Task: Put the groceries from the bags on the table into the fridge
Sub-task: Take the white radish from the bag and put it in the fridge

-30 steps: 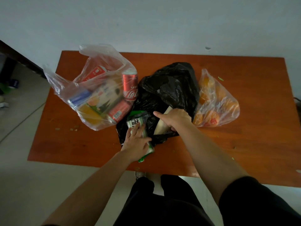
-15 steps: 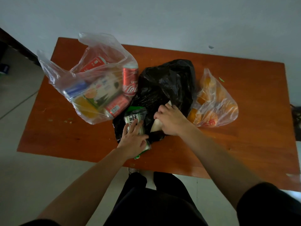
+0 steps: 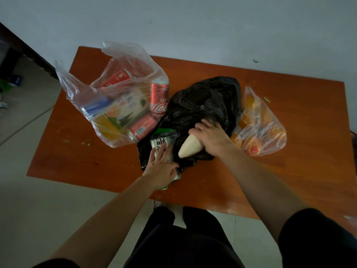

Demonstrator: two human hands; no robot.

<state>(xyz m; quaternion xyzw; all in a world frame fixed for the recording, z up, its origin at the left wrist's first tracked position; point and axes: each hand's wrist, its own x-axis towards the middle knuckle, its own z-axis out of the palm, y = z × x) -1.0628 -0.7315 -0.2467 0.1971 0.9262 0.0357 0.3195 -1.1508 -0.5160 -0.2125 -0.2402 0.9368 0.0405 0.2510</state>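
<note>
While the left hand is pressing flat, fingers straight, on a green-and-white packet at the near edge of the black bag, the right hand is curling its fingers round a pale tapered vegetable sticking out of that bag. The black bag is lying mid-way along the table, between a clear bag holding red cans on the left and a bag of oranges on the right.

Pale grey wall behind, small dark mark on it. Light tiled floor below. Dark frame far left, blue item near it.
</note>
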